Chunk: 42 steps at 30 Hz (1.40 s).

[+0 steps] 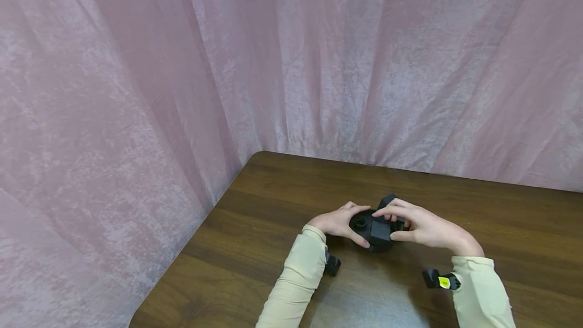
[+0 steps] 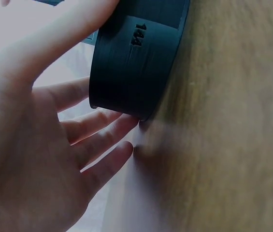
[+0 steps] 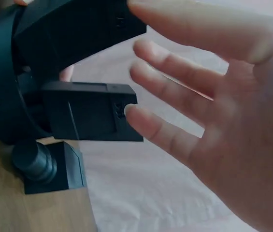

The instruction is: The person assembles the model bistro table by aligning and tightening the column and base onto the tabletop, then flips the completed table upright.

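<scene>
My left hand point(image 1: 339, 224) grips a round black plastic part point(image 1: 360, 221), thumb on the near side and fingers round the far side. In the left wrist view, small raised markings show on the curved wall of the round part point(image 2: 131, 67). My right hand point(image 1: 423, 224) holds a black angular block point(image 1: 380, 232) at the round part's right, between thumb and index finger. The right wrist view shows the upper block point(image 3: 83, 36) under the thumb. One fingertip touches the end of a second block point(image 3: 93, 111), which also projects from the round part.
A separate black piece with a ribbed round stub point(image 3: 35, 159) stands by the round part on the brown wooden table point(image 1: 255, 227). Pink velvet curtains point(image 1: 319, 65) hang along the table's back and left edges. Black wrist cameras point(image 1: 333, 264) sit on both sleeves.
</scene>
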Tool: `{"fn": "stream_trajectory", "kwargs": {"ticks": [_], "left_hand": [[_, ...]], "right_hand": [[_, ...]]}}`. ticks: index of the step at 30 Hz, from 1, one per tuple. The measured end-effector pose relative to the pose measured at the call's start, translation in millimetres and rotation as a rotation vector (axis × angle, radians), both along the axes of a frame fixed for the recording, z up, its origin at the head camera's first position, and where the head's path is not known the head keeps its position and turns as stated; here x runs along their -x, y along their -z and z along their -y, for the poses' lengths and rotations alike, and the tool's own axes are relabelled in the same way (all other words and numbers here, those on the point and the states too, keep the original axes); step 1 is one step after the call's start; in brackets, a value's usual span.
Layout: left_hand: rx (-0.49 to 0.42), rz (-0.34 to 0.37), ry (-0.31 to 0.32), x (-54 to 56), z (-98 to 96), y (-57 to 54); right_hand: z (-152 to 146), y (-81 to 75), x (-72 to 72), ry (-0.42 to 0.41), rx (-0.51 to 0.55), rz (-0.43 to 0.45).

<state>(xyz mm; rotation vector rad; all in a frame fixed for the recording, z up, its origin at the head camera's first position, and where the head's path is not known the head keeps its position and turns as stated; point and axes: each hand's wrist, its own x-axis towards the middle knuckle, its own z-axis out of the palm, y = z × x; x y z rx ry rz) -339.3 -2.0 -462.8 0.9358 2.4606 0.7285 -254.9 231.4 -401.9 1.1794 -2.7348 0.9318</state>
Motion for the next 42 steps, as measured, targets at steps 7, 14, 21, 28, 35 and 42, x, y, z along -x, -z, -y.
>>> {"fn": "stream_trajectory", "kwargs": {"ticks": [7,14,21,28,35,42], "left_hand": [[-0.005,-0.009,0.018,-0.3,-1.4,1.6],[-0.045,0.033,-0.001,-0.7,-1.8,3.1],[-0.005,0.0,0.004,-0.7,-1.7,3.0],[0.001,0.01,-0.007,0.6,-1.3,2.7],[0.01,0.008,-0.007,1.4,0.1,1.9],[0.016,0.013,-0.012,-0.5,0.1,0.5]], "right_hand": [[6,5.6,-0.5,-0.012,-0.047,-0.104],[8,4.3,0.5,0.037,-0.025,0.08],[11,7.4,2.3,0.052,-0.051,0.07],[7,2.5,2.7,0.135,-0.079,0.122],[1,-3.2,2.8,0.166,-0.077,0.109],[-1,-5.4,2.0,0.215,-0.091,0.133]]}}
